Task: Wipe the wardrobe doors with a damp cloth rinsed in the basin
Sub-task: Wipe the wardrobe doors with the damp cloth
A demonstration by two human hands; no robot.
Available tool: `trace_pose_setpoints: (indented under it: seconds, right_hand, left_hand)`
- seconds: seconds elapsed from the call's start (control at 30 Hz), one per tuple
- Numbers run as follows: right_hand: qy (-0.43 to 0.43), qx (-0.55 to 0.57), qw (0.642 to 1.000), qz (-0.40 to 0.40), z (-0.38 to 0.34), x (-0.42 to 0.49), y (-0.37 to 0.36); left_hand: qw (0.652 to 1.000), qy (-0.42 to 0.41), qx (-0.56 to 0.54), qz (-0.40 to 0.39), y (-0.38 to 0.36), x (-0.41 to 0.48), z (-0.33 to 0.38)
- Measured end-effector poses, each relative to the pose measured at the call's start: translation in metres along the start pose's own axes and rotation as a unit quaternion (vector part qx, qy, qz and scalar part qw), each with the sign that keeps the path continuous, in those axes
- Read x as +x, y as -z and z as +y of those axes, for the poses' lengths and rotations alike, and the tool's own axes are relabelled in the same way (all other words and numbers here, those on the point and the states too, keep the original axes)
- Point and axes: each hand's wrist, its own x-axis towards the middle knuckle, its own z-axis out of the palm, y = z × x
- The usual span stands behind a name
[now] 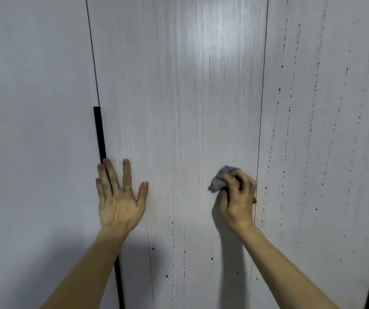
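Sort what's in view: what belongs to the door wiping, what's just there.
Belongs to the job:
grey cloth, gripped by the right hand
middle door, where it presses
right door, dotted with dark drips
left hand, flat on the middle door

Just there:
black handle strip between two doors
ring on the left hand
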Motion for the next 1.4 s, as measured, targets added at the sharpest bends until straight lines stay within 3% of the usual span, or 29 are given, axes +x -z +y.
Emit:
trace_pose_setpoints:
  seconds: [0.13,0.43,0.53,0.63,0.7,0.8,0.9,0.97,1.07,1.13,1.23,1.3,1.33,1.4]
  right_hand:
    - [0.034,0.008,0.998,-0.057,-0.001,-0.032,-0.002]
    - [-0.014,0.049,0.999,-0.002,-0.038,0.137,-0.011]
    - [0.072,0.039,0.996,-0.037,-0.039,0.082,-0.016]
    - [0.205,0.007,0.97,-0.133,-0.027,-0.017,-0.015]
    - [0.24,-0.017,0.957,-0.16,-0.022,-0.051,-0.012]
    - [0.215,-0.028,0.968,-0.127,-0.032,-0.018,-0.016]
    - [0.085,-0.033,0.995,-0.049,-0.052,0.062,-0.028]
    - [0.058,-0.036,0.998,-0.016,-0.061,0.091,-0.038]
    - [0.133,-0.052,0.99,-0.012,-0.062,0.055,-0.047]
    - [0.215,-0.057,0.974,-0.05,-0.055,-0.008,-0.05]
    - [0.341,-0.078,0.923,-0.162,-0.039,-0.092,-0.048]
    - [0.403,-0.089,0.89,-0.195,-0.033,-0.099,-0.046]
    - [0.413,-0.087,0.887,-0.186,-0.034,-0.085,-0.047]
    - [0.363,-0.081,0.918,-0.137,-0.043,-0.041,-0.053]
  left_hand:
    - [1.0,0.012,0.018,-0.017,0.007,-0.001,0.002]
    - [0.999,-0.026,0.011,-0.017,0.024,-0.006,-0.01]
    - [1.0,-0.025,0.008,-0.009,0.023,-0.008,-0.008]
    - [1.0,-0.018,-0.024,-0.002,0.021,-0.015,-0.006]
    - [0.999,-0.029,-0.04,0.001,0.016,-0.025,-0.014]
    - [0.998,-0.036,-0.04,0.025,0.008,-0.039,-0.036]
    - [0.997,-0.048,0.022,0.061,-0.002,-0.052,-0.062]
    - [0.993,-0.071,0.064,0.065,-0.008,-0.057,-0.076]
    - [0.986,-0.108,0.104,0.077,-0.015,-0.065,-0.086]
    - [0.985,-0.098,0.114,0.082,-0.018,-0.067,-0.085]
    - [0.991,-0.075,0.079,0.077,-0.022,-0.07,-0.08]
    - [0.99,-0.076,0.084,0.083,-0.022,-0.071,-0.082]
    - [0.989,-0.081,0.086,0.086,-0.022,-0.07,-0.082]
    - [0.989,-0.092,0.078,0.088,-0.023,-0.07,-0.083]
